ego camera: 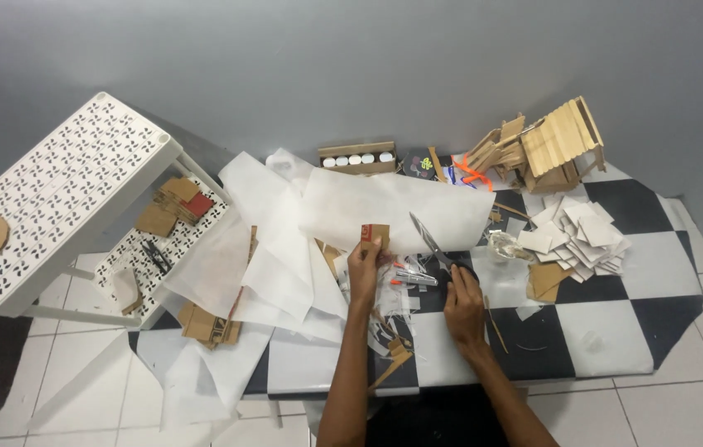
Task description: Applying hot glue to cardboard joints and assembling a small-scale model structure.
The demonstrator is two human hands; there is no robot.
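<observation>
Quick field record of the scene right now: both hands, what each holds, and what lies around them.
left hand: holds small cardboard piece upright
right hand: grips scissors, blades open, pointing toward the cardboard
surface: black-and-white checkered table
near hands: white paper sheets, stack of white squares
far edge: stick house model
left side: white perforated shelf

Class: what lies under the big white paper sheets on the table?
Under the white paper sheets, the checkered table shows at the edges, with cardboard pieces peeking out. Anything further beneath is covered.
</observation>
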